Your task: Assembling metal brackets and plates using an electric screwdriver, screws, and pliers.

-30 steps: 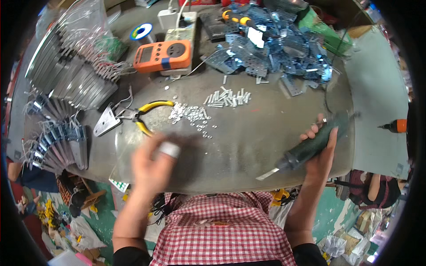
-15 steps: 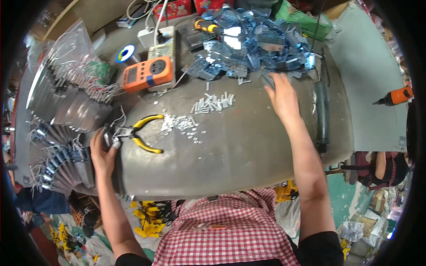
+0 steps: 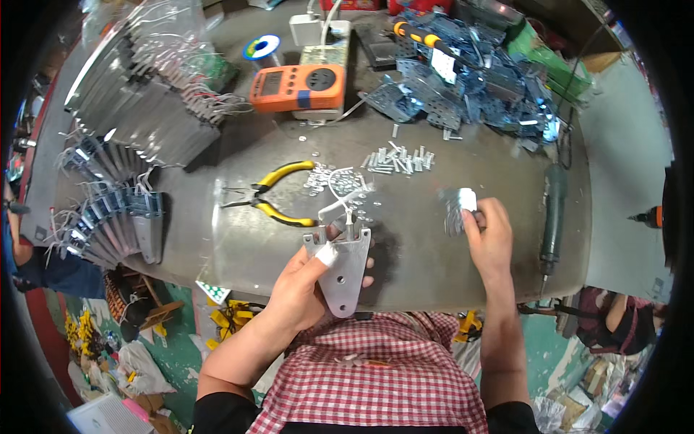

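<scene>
Plate: a grey tapered metal plate with white wires rising from its top edge, held over the near edge of the grey table, just in front of the person's checked shirt.
Left hand: the left hand is closed around the plate, a taped thumb lying across its face.
Right hand: the right hand pinches a small perforated metal bracket between thumb and fingers, well apart from the plate.
Doing it well: I judge the bracket should come squarely to the plate's wired end, wires kept out from under it, plate held level.
Within reach: yellow-handled pliers, loose washers and a row of screws just beyond; a dark electric screwdriver lies to the right.
Further out: an orange meter, a heap of blue-filmed brackets, rows of finished wired plates on the left.
Hard to make out: the bracket is motion-blurred; the plate's holes and the wire fastening are too small to tell; the left palm is hidden behind the plate.
</scene>
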Tool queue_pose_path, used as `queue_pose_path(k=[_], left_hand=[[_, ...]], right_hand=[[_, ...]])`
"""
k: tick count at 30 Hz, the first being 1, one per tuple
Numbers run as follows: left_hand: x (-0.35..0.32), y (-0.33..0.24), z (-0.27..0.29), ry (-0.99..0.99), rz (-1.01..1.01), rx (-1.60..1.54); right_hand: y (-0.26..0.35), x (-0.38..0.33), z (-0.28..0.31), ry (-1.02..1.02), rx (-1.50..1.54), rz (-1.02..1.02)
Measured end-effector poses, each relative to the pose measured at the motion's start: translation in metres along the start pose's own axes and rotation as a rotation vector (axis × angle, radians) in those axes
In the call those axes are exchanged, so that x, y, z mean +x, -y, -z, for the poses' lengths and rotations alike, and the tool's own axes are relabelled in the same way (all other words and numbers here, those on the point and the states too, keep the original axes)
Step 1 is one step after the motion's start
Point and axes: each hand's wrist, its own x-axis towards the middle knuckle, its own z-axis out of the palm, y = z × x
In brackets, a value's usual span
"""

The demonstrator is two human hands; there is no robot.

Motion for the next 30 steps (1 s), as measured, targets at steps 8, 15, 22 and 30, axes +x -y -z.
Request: queue_pose_path(k=[8,15,22,30], left_hand=[[0.011,0.027,-0.015,0.296,0.141,0.194],[0.024,0.012,-0.010,0.099,-0.023,0.428],[0.031,0.007,-0.011,0.037,-0.004,0.280],[0.032,0.014,-0.013,-0.022,-0.100,0.435]], right_hand=[[0.071,0.000,-0.006,0.100,0.692,0.298],[0.008,0.081,-0.025,-0.104,0.098,0.315],[0.002,0.073,-0.022,0.106,0.064,0.218],[0.066,0.012,0.000,0.405,0.732,0.133]])
